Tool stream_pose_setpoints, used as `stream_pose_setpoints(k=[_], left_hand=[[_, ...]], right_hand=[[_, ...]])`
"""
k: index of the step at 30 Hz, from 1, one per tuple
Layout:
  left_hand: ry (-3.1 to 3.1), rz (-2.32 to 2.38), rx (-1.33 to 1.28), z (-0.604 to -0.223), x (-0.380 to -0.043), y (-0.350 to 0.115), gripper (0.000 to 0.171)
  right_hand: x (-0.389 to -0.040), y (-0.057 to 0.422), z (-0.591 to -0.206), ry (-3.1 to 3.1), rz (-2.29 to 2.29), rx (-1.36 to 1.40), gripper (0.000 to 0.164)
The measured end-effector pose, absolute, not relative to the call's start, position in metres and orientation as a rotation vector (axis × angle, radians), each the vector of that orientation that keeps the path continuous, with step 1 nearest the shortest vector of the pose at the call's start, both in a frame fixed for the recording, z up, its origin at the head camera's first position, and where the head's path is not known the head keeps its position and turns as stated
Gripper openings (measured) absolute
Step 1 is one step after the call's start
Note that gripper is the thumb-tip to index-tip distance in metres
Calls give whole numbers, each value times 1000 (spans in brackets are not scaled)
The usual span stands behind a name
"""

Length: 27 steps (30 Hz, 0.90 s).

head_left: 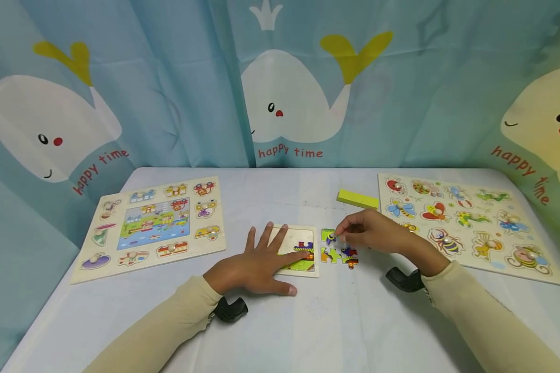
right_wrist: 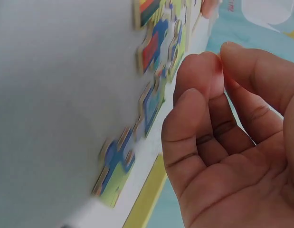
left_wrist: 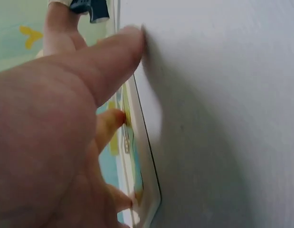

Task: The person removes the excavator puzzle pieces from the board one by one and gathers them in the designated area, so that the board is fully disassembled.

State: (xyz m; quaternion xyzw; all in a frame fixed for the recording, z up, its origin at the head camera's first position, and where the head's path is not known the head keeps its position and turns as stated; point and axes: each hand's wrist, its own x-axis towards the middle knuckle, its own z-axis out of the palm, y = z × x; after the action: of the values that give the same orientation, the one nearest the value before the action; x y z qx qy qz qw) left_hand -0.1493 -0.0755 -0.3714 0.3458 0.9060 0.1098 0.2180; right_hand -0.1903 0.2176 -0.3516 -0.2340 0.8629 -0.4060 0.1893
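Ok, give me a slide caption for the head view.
Left hand, fingers spread, over a small puzzle board; right hand by loose pieces; larger boards either side.

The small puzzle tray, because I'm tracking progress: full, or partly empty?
Partly empty: some pieces lie in the tray, but bare board shows beyond them; loose pieces lie beside it. The left hand hides part.

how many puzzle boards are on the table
3: the vehicle knob board at left, the small jigsaw board partly under the left hand, and the bug knob board at right.
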Motion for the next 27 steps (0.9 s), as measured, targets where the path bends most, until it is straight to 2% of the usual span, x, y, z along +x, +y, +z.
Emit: stream_pose_setpoints(k=[12, 27], left_hand=[[2468, 331, 1026, -368, -139, -69, 75], [2434, 242, 994, -372, -137, -67, 73]], right_hand=[[-197, 192, -356, 2423, -1143, -776, 14], [-198, 171, -357, 2432, -1165, -829, 14]])
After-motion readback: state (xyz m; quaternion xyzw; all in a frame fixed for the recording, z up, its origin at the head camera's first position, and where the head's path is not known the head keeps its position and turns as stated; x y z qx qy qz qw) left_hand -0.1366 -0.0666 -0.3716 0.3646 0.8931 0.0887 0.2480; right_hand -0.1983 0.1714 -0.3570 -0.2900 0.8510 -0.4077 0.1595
